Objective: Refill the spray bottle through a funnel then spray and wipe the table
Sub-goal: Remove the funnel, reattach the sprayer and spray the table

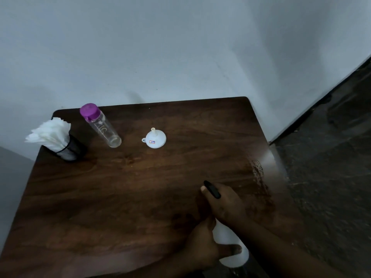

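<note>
Both hands grip the white spray bottle (230, 243) at the tabletop's (120, 187) near right: left hand (202, 247) around its body, right hand (224, 203) on the black trigger head (212, 189). Funnel (155, 138) lies inverted farther back.

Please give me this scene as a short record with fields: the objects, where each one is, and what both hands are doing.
surface: dark wooden table
spray bottle: white, near edge, held in both hands
right hand: on the black spray head
left hand: gripping the bottle body
funnel: white, upside down, spout up, far centre
water bottle: clear, purple cap, closed, looks empty, far left
tissues: white in a black mesh holder, far left corner
wet patch: droplets near the right edge
</note>
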A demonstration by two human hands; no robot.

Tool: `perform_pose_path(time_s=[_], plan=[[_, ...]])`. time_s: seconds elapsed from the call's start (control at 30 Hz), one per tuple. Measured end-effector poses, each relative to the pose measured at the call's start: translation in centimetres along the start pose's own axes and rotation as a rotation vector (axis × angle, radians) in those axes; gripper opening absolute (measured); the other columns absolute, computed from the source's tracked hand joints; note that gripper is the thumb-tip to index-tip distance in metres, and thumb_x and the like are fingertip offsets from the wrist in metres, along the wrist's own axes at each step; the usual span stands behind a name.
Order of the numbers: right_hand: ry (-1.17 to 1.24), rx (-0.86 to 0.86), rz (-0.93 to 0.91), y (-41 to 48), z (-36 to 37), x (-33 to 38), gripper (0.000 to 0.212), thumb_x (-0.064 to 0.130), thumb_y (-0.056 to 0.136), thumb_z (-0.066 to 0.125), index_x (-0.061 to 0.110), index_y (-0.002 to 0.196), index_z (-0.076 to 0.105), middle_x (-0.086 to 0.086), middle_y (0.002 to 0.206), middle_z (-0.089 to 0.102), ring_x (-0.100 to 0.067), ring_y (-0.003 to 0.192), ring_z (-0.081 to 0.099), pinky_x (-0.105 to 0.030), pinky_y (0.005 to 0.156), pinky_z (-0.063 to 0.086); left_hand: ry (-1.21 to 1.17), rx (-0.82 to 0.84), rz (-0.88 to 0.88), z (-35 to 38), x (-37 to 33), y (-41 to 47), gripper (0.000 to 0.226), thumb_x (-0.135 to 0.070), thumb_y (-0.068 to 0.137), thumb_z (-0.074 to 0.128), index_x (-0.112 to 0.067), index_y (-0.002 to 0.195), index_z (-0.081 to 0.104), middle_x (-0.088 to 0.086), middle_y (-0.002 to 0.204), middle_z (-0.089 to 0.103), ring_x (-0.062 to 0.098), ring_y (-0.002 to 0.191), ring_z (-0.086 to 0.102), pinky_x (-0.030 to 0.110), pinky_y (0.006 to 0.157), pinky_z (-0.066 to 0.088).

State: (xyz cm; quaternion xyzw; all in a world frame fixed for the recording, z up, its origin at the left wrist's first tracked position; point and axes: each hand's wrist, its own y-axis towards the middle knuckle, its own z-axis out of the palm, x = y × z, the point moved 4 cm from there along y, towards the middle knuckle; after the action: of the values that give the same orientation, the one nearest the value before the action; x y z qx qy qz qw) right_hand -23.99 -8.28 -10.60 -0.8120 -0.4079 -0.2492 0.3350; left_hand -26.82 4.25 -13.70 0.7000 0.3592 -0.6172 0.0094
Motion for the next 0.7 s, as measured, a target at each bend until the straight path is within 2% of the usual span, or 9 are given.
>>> perform_pose_path(time_s=[0.1, 0.17, 0.23, 0.37, 0.47, 0.53, 0.6, 0.63, 0.7], plan=[[0.055, 0.025, -0.018, 0.1, 1.3, 1.4, 0.033, 0.054, 0.096, 0.053, 0.028, 0.082, 0.069, 0.006, 0.079, 0.070, -0.008, 0.073, 0.066, -0.036, 0.072, 0.057, -0.002, 0.004, -0.001, -1.2, 0.4, -0.8, 0.106, -0.076, 0.067, 0.074, -0.044, 0.154, 0.024, -0.028, 0.155, 0.028, -0.006, 0.143, 0.025, 0.024, 0.118, 0.024], [0.045, 0.022, -0.027, 0.2, 2.3, 2.2, 0.037, 0.057, 0.095, 0.052, 0.028, 0.081, 0.069, 0.006, 0.076, 0.070, -0.007, 0.070, 0.066, -0.039, 0.070, 0.058, -0.050, 0.003, -0.017, -1.9, 1.1, -1.3, 0.103, -0.071, 0.070, 0.077, -0.044, 0.154, 0.024, -0.026, 0.157, 0.029, -0.004, 0.146, 0.025, 0.033, 0.122, 0.026], [0.002, 0.026, -0.029, 0.3, 3.2, 2.9, 0.041, 0.061, 0.094, 0.049, 0.028, 0.078, 0.067, 0.006, 0.073, 0.068, -0.007, 0.067, 0.066, -0.040, 0.069, 0.058, -0.075, -0.032, -0.038, -2.8, 1.5, -1.7, 0.105, -0.074, 0.066, 0.078, -0.047, 0.153, 0.026, -0.027, 0.156, 0.032, -0.004, 0.145, 0.027, 0.035, 0.121, 0.030], [-0.085, 0.083, -0.018, 0.6, 5.2, 4.5, 0.050, 0.067, 0.092, 0.046, 0.025, 0.074, 0.067, 0.003, 0.069, 0.068, -0.009, 0.065, 0.066, -0.039, 0.069, 0.059, -0.146, -0.077, -0.037, -3.9, 2.5, -2.8, 0.098, -0.064, 0.070, 0.081, -0.044, 0.151, 0.030, -0.028, 0.153, 0.035, -0.007, 0.142, 0.031, 0.029, 0.119, 0.032], [-0.097, 0.130, -0.045, 0.5, 6.4, 6.0, 0.044, 0.061, 0.096, 0.047, 0.025, 0.080, 0.068, 0.006, 0.072, 0.067, -0.006, 0.067, 0.065, -0.035, 0.072, 0.058, -0.187, -0.086, -0.082, -4.7, 3.4, -3.6, 0.102, -0.079, 0.064, 0.073, -0.045, 0.148, 0.026, -0.031, 0.151, 0.032, -0.007, 0.142, 0.030, 0.017, 0.115, 0.029], [-0.079, 0.152, -0.066, 0.5, 7.2, 7.1, 0.038, 0.060, 0.096, 0.049, 0.028, 0.083, 0.067, 0.009, 0.077, 0.067, -0.005, 0.072, 0.064, -0.034, 0.075, 0.057, -0.159, -0.112, -0.085, -5.5, 3.8, -4.2, 0.103, -0.079, 0.067, 0.071, -0.044, 0.150, 0.021, -0.037, 0.148, 0.023, -0.023, 0.136, 0.020, -0.002, 0.105, 0.018], [-0.074, 0.193, -0.072, 0.6, 8.1, 8.0, 0.033, 0.062, 0.094, 0.052, 0.033, 0.087, 0.065, 0.011, 0.082, 0.066, -0.006, 0.077, 0.063, -0.031, 0.076, 0.054, -0.118, -0.176, -0.083, -6.8, 4.0, -5.2, 0.102, -0.073, 0.070, 0.074, -0.044, 0.152, 0.021, -0.042, 0.144, 0.020, -0.036, 0.125, 0.014, -0.011, 0.092, 0.015], [-0.073, 0.219, -0.079, 0.6, 8.6, 8.6, 0.033, 0.063, 0.093, 0.052, 0.033, 0.092, 0.066, 0.012, 0.085, 0.067, -0.007, 0.080, 0.064, -0.029, 0.076, 0.052, -0.123, -0.195, -0.092, -7.4, 4.1, -5.6, 0.105, -0.076, 0.065, 0.074, -0.043, 0.152, 0.025, -0.039, 0.144, 0.026, -0.031, 0.129, 0.018, -0.011, 0.091, 0.017], [-0.077, 0.239, -0.096, 0.6, 9.6, 9.8, 0.037, 0.063, 0.093, 0.052, 0.030, 0.099, 0.068, 0.011, 0.089, 0.067, -0.006, 0.083, 0.064, -0.026, 0.075, 0.050, -0.153, -0.235, -0.136, -8.5, 4.6, -6.5, 0.117, -0.087, 0.049, 0.069, -0.037, 0.149, 0.034, -0.027, 0.138, 0.043, -0.008, 0.138, 0.035, -0.008, 0.088, 0.026]])
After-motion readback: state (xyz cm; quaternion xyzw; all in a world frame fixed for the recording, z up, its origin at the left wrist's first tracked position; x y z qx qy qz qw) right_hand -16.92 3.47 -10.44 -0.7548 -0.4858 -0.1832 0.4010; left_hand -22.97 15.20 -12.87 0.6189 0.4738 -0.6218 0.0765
